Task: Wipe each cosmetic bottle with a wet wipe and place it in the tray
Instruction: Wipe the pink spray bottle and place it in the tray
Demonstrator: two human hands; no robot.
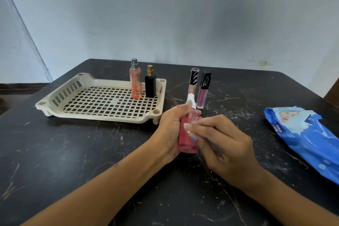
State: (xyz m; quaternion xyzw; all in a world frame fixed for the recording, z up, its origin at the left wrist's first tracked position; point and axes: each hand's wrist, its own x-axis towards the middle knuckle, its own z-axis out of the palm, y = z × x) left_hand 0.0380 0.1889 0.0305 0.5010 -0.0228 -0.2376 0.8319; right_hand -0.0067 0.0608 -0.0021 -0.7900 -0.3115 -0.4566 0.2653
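wiping step: left hand (169, 130) fingers wrap the pink clear spray bottle (188, 134) at frame centre; right hand (222, 145) fingers pinch a small white wet wipe (187, 126) against it. next, likely set it in the beige slotted plastic tray (102, 113), upper left.

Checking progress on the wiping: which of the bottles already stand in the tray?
Two: the peach spray bottle and the black bottle with a gold cap, upright in the tray's far right corner. The others are outside it.

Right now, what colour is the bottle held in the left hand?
Pink, with a white spray top: the pink bottle, clearest in the head view.
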